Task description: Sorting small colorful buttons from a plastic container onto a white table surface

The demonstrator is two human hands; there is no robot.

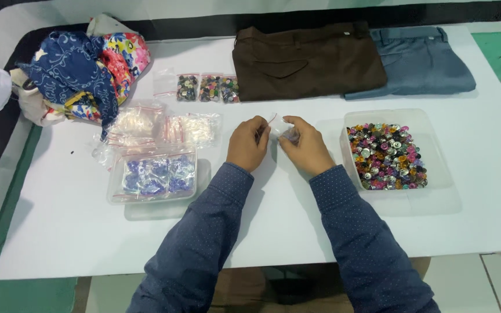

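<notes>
Clear plastic, a small zip bag (284,131), sits pinched between the left hand (247,145) and right hand (304,146) at table centre. A tray of mixed buttons (386,155) lies at three o'clock, a box of blue packets (153,176) at nine, folded brown trousers (305,61) at twelve; nothing blocks the hands.

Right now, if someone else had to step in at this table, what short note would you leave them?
Left hand and right hand: together they pinch a small clear zip bag above the white table; what is in it cannot be told.
Clear tray of mixed coloured buttons: right of the hands.
Done: three filled button bags lie in a row at the back.
Left: the tray is full of loose buttons.
Nearby: empty clear bags and a tub of blue-filled bags sit left.
</notes>
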